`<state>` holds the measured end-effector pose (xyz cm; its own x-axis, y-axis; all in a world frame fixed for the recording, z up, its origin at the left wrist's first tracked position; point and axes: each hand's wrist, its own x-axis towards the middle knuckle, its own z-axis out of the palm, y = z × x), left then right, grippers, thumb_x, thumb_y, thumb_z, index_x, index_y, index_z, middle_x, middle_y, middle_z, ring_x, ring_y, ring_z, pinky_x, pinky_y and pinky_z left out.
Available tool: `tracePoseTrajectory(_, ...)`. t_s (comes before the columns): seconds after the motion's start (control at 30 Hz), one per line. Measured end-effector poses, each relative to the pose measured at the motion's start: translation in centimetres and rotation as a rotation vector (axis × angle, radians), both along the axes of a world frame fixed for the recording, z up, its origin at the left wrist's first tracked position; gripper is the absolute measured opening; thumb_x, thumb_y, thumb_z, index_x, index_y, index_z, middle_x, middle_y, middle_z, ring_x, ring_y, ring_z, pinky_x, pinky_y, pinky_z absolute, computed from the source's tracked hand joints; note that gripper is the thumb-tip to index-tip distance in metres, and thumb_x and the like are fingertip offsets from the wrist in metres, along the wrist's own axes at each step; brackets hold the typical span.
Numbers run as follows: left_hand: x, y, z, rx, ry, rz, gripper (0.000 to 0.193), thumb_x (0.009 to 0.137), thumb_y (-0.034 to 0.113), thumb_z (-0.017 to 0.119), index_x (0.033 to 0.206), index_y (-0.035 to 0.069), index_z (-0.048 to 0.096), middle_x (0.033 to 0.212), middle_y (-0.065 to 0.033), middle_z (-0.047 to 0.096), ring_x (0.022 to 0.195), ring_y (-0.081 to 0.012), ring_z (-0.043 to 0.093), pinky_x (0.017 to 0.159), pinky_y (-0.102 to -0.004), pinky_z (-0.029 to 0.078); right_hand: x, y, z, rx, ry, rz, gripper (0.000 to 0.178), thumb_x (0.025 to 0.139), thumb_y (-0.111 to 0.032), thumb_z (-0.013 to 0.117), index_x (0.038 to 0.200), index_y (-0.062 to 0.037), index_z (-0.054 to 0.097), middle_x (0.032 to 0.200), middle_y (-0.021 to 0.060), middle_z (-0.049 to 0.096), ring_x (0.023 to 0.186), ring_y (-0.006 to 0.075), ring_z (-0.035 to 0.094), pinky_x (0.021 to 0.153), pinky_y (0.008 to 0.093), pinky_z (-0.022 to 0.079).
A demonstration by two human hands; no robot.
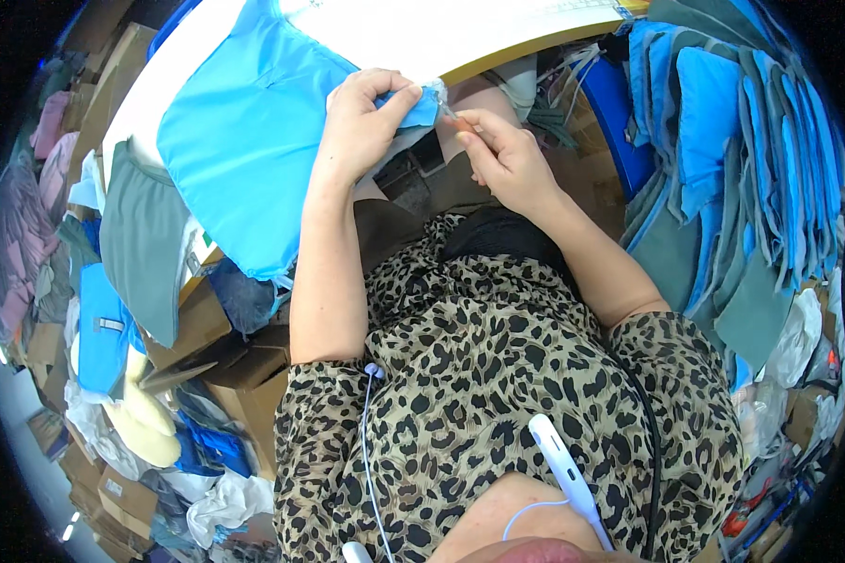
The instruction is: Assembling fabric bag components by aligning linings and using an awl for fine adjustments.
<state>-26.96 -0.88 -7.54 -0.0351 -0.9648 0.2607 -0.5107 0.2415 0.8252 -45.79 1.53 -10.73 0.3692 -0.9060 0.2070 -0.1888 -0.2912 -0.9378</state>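
A large bright blue fabric piece [244, 141] with stitched edges lies over the table edge and hangs down in front of me. My left hand [361, 122] is closed on its right corner, thumb on top, and the corner sticks out past the fingers. Close beside that corner, my right hand [507, 159] is pinched shut with the thumb against the fingers. Something small and orange-brown shows at its fingertips, too small to name. A whitish, partly see-through bit lies between the two hands at the fabric's tip.
The white table [385, 38] with a yellowish edge curves across the top. Grey-green fabric [145, 235] hangs at its left. Many blue and grey-green pieces [714, 131] hang in a stack at the right. Cardboard boxes [253, 403] and plastic bags [230, 507] crowd the lower left.
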Motion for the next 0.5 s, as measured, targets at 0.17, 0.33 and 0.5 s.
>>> tracePoseTrajectory(0.17, 0.15, -0.17, -0.69, 0.022, 0.046, 0.013, 0.021, 0.078, 0.021, 0.063, 0.080, 0.001, 0.065, 0.083, -0.0118, 0.064, 0.084, -0.0254, 0.057, 0.078, -0.0333, 0.044, -0.14, 0.19, 0.48, 0.070, 0.025, 0.037, 0.021, 0.089, -0.012, 0.053, 0.106, 0.0004, 0.056, 0.076, 0.0091, 0.062, 0.061, 0.0116, 0.054, 0.056, 0.0246, 0.043)
tracePoseTrajectory(0.33, 0.20, 0.03, 0.04, 0.125, 0.014, -0.017, 0.017, 0.082, 0.017, 0.065, 0.085, 0.001, 0.065, 0.108, -0.0125, 0.058, 0.100, -0.0185, 0.053, 0.089, -0.0287, 0.038, -0.02, 0.15, 0.62, 0.083, -0.004, 0.013, 0.020, 0.089, -0.012, 0.052, 0.105, 0.0009, 0.056, 0.075, 0.0081, 0.061, 0.061, 0.0100, 0.053, 0.056, 0.0243, 0.043)
tracePoseTrajectory(0.5, 0.10, -0.02, -0.33, -0.020, 0.006, 0.004, 0.020, 0.078, 0.021, 0.063, 0.079, 0.001, 0.065, 0.084, -0.0107, 0.064, 0.083, -0.0252, 0.056, 0.079, -0.0335, 0.043, 0.18, 0.12, 0.34, 0.066, -0.027, 0.011, 0.020, 0.089, -0.011, 0.052, 0.105, 0.0012, 0.055, 0.075, 0.0083, 0.061, 0.062, 0.0098, 0.054, 0.057, 0.0242, 0.044)
